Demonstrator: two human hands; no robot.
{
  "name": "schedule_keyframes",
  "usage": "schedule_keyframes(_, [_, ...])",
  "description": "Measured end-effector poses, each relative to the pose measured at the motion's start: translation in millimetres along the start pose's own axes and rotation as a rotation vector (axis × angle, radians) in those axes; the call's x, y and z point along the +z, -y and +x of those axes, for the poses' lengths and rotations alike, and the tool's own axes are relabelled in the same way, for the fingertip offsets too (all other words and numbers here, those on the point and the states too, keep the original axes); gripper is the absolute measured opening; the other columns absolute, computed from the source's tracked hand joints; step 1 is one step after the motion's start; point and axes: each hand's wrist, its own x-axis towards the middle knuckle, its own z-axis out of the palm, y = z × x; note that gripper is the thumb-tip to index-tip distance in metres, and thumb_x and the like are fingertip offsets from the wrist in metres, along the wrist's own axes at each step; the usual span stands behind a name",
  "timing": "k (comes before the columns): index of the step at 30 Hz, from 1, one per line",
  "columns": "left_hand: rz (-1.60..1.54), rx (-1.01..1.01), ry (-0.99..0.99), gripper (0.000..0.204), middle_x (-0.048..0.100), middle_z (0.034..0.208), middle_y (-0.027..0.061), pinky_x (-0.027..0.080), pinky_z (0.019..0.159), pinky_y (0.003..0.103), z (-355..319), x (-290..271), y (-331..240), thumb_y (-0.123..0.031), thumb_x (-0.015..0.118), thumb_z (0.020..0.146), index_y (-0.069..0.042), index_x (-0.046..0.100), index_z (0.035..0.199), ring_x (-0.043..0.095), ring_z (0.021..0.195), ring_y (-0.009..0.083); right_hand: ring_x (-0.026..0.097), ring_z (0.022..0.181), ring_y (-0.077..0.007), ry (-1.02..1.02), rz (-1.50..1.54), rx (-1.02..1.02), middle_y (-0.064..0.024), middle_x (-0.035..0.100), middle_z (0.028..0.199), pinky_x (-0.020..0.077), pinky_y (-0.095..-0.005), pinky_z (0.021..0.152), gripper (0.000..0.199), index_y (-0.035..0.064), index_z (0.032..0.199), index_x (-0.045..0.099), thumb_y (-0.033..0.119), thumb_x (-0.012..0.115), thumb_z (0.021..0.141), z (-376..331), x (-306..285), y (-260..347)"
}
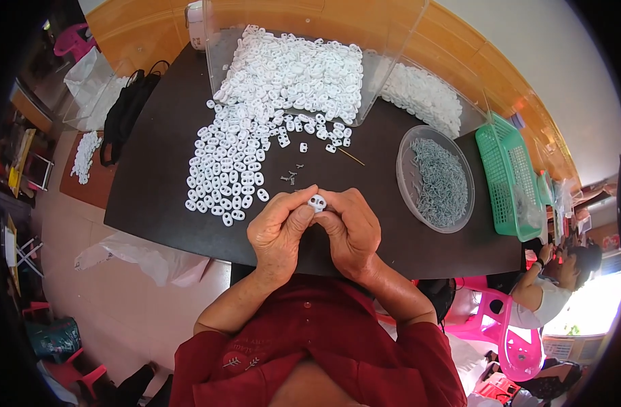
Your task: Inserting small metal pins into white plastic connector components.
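So you had one dark tabletop [161, 136] in front of you, and the biggest thing on it was a large clear bin [375, 74] at the back, with a heap of white pieces [297, 74] in it, way too many to count. A second clear bin [470, 85] sat to its right, also loaded. More white ones, dozens easily, were spread loose from the big bin's front toward your left side. Off to the right you had one green basket [495, 183], and one round tub [409, 173] just left of it, full of grey screws [443, 186], again uncountable.

Your two hands were in the middle near the front edge. Left hand [280, 227] and right hand [354, 230] met at the fingertips, both pinching one white two-holed piece [316, 202] between thumbs and forefingers, holes showing. It was up between the two, its lower part partly hidden by your thumbs.

Beyond them lay one thin stick [352, 157] and a little cluster of loose screws [291, 181], around four, hard to count exactly.
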Motion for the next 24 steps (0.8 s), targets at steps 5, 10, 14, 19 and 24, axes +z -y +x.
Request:
schedule_keyframes(5, [-0.052,0.020,-0.034,0.019,0.055,0.079,0.0017,0.042,0.060,0.018,-2.8,0.3,4.6,-0.006,0.059,0.088,0.003,0.063,0.104,0.050,0.069,0.0059,0.052,0.062,-0.0188,-0.033,-0.038,-0.074,-0.0078,0.061,0.075,0.0416,-0.0278,0.055,0.020,-0.0026,0.095,0.062,-0.001,0.065,0.075,-2.8,3.4,-2.5])
schedule_keyframes(10, [-0.027,0.044,-0.044,0.018,0.055,0.078,0.0009,0.041,0.060,0.017,-3.4,-0.3,5.8,-0.008,0.058,0.089,0.003,0.063,0.103,0.048,0.068,0.0052,0.052,0.061,-0.0190,-0.031,-0.056,-0.085,-0.0081,0.061,0.075,0.0416,-0.0280,0.054,0.020,-0.0031,0.094,0.061,-0.001,0.065,0.075,-2.5,5.2,-0.9])
schedule_keyframes(14, [-0.033,0.054,-0.066,0.019,0.055,0.080,0.0002,0.041,0.061,0.017,-4.4,2.5,5.0,-0.009,0.057,0.090,0.003,0.062,0.104,0.048,0.068,0.0046,0.052,0.061,-0.0192,-0.032,-0.054,-0.086,-0.0084,0.061,0.075,0.0417,-0.0279,0.054,0.020,-0.0037,0.094,0.061,-0.001,0.066,0.075,-3.4,6.0,-2.5])
schedule_keyframes(19, [-0.041,0.059,-0.076,0.019,0.055,0.081,-0.0001,0.040,0.061,0.016,-6.4,3.0,4.9,-0.009,0.056,0.091,0.003,0.061,0.104,0.047,0.069,0.0041,0.053,0.061,-0.0193,-0.032,-0.034,-0.097,-0.0090,0.061,0.075,0.0419,-0.0278,0.053,0.021,-0.0043,0.095,0.062,-0.001,0.066,0.075,-2.8,5.9,-2.7])
schedule_keyframes(24, [-0.045,0.070,-0.076,0.018,0.053,0.080,-0.0006,0.039,0.060,0.016,-8.2,4.0,5.5,-0.009,0.056,0.091,0.003,0.061,0.103,0.046,0.068,0.0039,0.053,0.061,-0.0197,-0.046,-0.023,-0.116,-0.0102,0.061,0.075,0.0424,-0.0280,0.053,0.022,-0.0058,0.095,0.061,-0.002,0.066,0.074,-3.7,6.4,-3.8])
